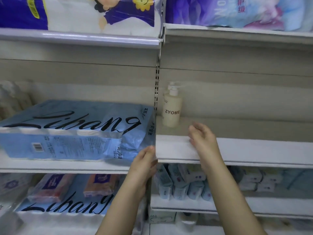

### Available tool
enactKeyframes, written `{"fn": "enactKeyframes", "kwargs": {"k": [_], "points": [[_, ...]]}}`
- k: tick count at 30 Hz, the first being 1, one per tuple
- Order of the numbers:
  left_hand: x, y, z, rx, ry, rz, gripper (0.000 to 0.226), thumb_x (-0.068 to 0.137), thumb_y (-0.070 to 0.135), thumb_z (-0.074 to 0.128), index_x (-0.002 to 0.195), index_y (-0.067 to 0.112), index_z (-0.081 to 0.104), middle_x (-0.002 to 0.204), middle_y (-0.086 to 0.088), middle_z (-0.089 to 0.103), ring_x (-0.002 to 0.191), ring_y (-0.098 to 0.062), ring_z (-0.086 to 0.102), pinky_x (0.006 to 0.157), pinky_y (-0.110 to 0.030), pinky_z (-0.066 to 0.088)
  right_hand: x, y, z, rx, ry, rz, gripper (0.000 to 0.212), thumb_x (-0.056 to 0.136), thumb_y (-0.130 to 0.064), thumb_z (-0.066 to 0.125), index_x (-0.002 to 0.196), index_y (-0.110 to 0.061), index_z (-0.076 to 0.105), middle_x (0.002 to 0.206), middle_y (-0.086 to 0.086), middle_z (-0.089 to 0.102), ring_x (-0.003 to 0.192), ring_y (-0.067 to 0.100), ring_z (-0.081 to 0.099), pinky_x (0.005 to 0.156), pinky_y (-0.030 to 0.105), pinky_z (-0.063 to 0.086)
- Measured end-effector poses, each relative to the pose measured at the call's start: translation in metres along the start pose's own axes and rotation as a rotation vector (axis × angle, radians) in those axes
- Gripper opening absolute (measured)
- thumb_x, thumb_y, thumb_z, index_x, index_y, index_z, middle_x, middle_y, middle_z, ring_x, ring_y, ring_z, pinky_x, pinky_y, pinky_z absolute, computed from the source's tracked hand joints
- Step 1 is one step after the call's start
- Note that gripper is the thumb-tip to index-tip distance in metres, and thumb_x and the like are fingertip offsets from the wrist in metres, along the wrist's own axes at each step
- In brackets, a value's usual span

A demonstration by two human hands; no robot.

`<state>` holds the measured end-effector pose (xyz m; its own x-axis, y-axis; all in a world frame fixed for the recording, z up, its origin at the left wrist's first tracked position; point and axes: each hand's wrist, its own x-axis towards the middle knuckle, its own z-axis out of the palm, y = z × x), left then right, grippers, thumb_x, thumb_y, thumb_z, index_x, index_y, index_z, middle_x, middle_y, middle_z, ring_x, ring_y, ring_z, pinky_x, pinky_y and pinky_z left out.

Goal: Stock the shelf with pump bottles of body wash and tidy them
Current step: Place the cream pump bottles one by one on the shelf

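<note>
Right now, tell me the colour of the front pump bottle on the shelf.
The front pump bottle is cream with a white pump; head view.

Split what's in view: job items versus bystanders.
Job: ZYOME pump bottle, second bottle behind it, their shelf, left hand, right hand (empty).
Bystanders: blue Libang tissue pack, small blue packs on the shelf below, paper packs on top.

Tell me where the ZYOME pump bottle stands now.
In the head view, the pump bottle stands upright at the left end of the right-hand shelf, beside the slotted post, just beyond the right hand.
</note>
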<state>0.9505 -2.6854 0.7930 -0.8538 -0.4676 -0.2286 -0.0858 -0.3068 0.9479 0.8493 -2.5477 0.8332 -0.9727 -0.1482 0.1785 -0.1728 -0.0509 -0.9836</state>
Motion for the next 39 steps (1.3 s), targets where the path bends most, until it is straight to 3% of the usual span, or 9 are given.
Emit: {"fn": "enactKeyframes", "kwargs": {"k": [2, 5, 13, 17, 21, 24, 27, 34, 39], "points": [[-0.017, 0.003, -0.016, 0.036, -0.033, 0.049, 0.039, 0.095, 0.045, 0.053, 0.131, 0.030, 0.052, 0.115, 0.015, 0.060, 0.111, -0.009, 0.059, 0.101, -0.034, 0.046, -0.041, 0.002, -0.007, 0.153, 0.064, -0.009, 0.020, 0.098, -0.022, 0.057, 0.117, -0.020, 0.061, 0.117, -0.001, 0.070, 0.106, 0.015, 0.068, 0.095, 0.032, 0.054], [-0.047, 0.007, -0.046, 0.077, -0.097, 0.123, 0.044, 0.091, 0.044, 0.057, 0.134, 0.034, 0.053, 0.129, 0.014, 0.059, 0.118, -0.010, 0.058, 0.103, -0.034, 0.045, -0.107, 0.012, -0.014, 0.241, 0.141, -0.032, 0.030, 0.092, -0.028, 0.056, 0.119, -0.018, 0.062, 0.113, 0.000, 0.073, 0.104, 0.018, 0.070, 0.085, 0.027, 0.058], [-0.115, -0.015, -0.089, 0.062, -0.315, 0.127, 0.047, 0.078, 0.044, 0.058, 0.124, 0.032, 0.060, 0.123, 0.013, 0.067, 0.114, -0.010, 0.063, 0.096, -0.033, 0.050, -0.215, 0.024, -0.005, 0.113, 0.310, -0.059, 0.041, 0.082, -0.038, 0.056, 0.121, -0.028, 0.060, 0.123, -0.008, 0.067, 0.118, 0.010, 0.061, 0.100, 0.035, 0.050], [-0.136, -0.035, -0.078, 0.080, -0.445, 0.107, 0.033, 0.091, 0.038, 0.053, 0.123, 0.033, 0.060, 0.119, 0.016, 0.068, 0.111, -0.006, 0.064, 0.092, -0.030, 0.050, -0.267, 0.024, -0.030, 0.076, 0.448, -0.033, 0.032, 0.087, -0.033, 0.056, 0.119, -0.032, 0.060, 0.122, -0.015, 0.067, 0.123, 0.011, 0.058, 0.100, 0.033, 0.048], [-0.163, -0.052, -0.050, 0.087, -0.578, 0.034, 0.033, 0.094, 0.033, 0.053, 0.126, 0.027, 0.060, 0.121, 0.013, 0.068, 0.112, -0.009, 0.064, 0.094, -0.031, 0.050, -0.322, 0.015, -0.073, 0.074, 0.627, 0.023, 0.050, 0.081, -0.051, 0.065, 0.126, -0.032, 0.058, 0.126, -0.016, 0.064, 0.122, 0.010, 0.058, 0.101, 0.039, 0.050], [-0.183, -0.066, -0.020, 0.092, -0.667, -0.022, 0.028, 0.095, 0.031, 0.051, 0.122, 0.028, 0.061, 0.118, 0.012, 0.069, 0.112, -0.011, 0.064, 0.096, -0.036, 0.050, -0.358, 0.003, -0.107, 0.053, 0.776, 0.013, 0.033, 0.097, -0.026, 0.052, 0.130, -0.027, 0.054, 0.129, -0.010, 0.060, 0.120, 0.008, 0.058, 0.085, 0.023, 0.055], [-0.205, -0.078, 0.016, 0.121, -0.768, -0.071, 0.027, 0.097, 0.033, 0.051, 0.121, 0.029, 0.062, 0.118, 0.012, 0.069, 0.112, -0.012, 0.063, 0.099, -0.038, 0.048, -0.387, -0.005, -0.142, -0.013, 0.917, 0.019, 0.029, 0.099, -0.023, 0.053, 0.127, -0.028, 0.055, 0.120, -0.016, 0.064, 0.120, 0.008, 0.058, 0.103, 0.036, 0.048], [-0.278, -0.116, 0.123, 0.144, -0.974, -0.125, 0.027, 0.096, 0.035, 0.052, 0.119, 0.030, 0.063, 0.113, 0.013, 0.071, 0.109, -0.013, 0.066, 0.094, -0.036, 0.050, -0.449, -0.031, -0.239, -0.109, 1.100, 0.013, 0.030, 0.100, -0.018, 0.050, 0.126, -0.032, 0.054, 0.128, -0.011, 0.060, 0.123, 0.012, 0.056, 0.106, 0.039, 0.046], [-0.348, -0.152, 0.209, 0.131, -1.037, -0.186, 0.029, 0.099, 0.029, 0.050, 0.124, 0.022, 0.061, 0.116, 0.004, 0.071, 0.109, -0.015, 0.065, 0.087, -0.033, 0.048, -0.496, -0.042, -0.334, -0.193, 1.099, 0.032, 0.034, 0.099, -0.018, 0.052, 0.130, -0.033, 0.052, 0.128, -0.014, 0.059, 0.118, 0.001, 0.057, 0.110, 0.039, 0.043]]}}
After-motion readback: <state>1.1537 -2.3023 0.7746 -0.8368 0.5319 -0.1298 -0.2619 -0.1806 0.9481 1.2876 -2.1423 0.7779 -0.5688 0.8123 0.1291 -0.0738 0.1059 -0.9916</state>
